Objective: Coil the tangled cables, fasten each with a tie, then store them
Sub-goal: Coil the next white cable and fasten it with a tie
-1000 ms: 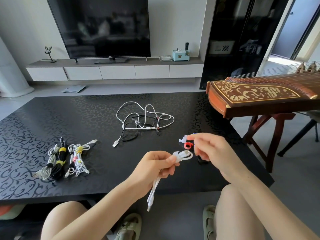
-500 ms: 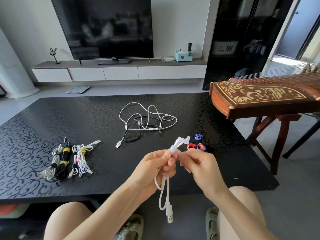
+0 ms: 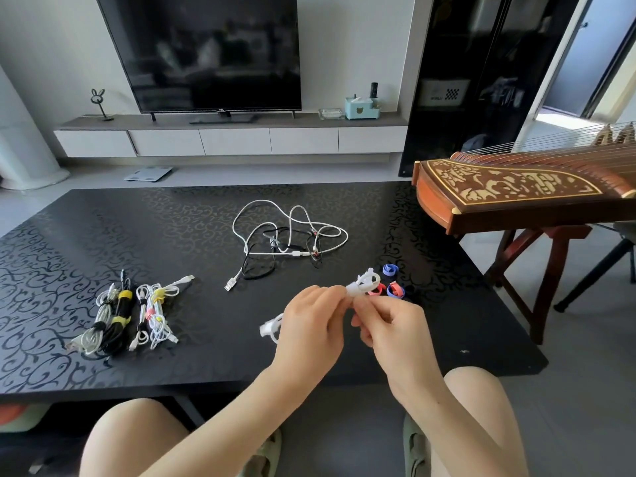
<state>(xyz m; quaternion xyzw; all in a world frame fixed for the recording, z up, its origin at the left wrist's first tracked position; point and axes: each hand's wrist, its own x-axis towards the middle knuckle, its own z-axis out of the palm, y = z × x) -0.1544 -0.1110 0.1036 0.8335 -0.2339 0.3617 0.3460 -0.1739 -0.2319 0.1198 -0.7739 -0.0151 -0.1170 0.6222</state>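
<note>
Pinching the white cable (image 3: 364, 284) from both sides, the left hand (image 3: 311, 327) and right hand (image 3: 394, 327) sit close together over the near part of the black table (image 3: 103, 235), fingertips almost touching. On my feed both look curled round the folded cable. Its loops and one plug poke up past the fingers, and another loop with a plug sticks out to the left of the left hand. I cannot tell how many turns it has, since the palms hide the middle. Just beyond the loops lie a blue tie (image 3: 390, 269), a red tie (image 3: 378, 290) and a blue-and-red tie (image 3: 395, 290), the last two side by side. Farther back, near the table's middle, the tangled cables (image 3: 290, 232) sprawl, white cords crossed over black ones, with one USB plug trailing toward me. Well to the left I see two finished lots lying side by side: a dark bundle (image 3: 110, 321) wrapped in yellow bands, and a white bundle (image 3: 155, 311) bound in yellow and pink. Right of the table a carved wooden zither (image 3: 516, 191) rests on its stand. Beyond, a dark television (image 3: 206, 53) stands on a low white console (image 3: 234, 141), with a teal box (image 3: 361, 108) toward its right end and a rabbit-eared ornament (image 3: 98, 103) toward its left, and a flat scale (image 3: 148, 173) lies on the floor below
</note>
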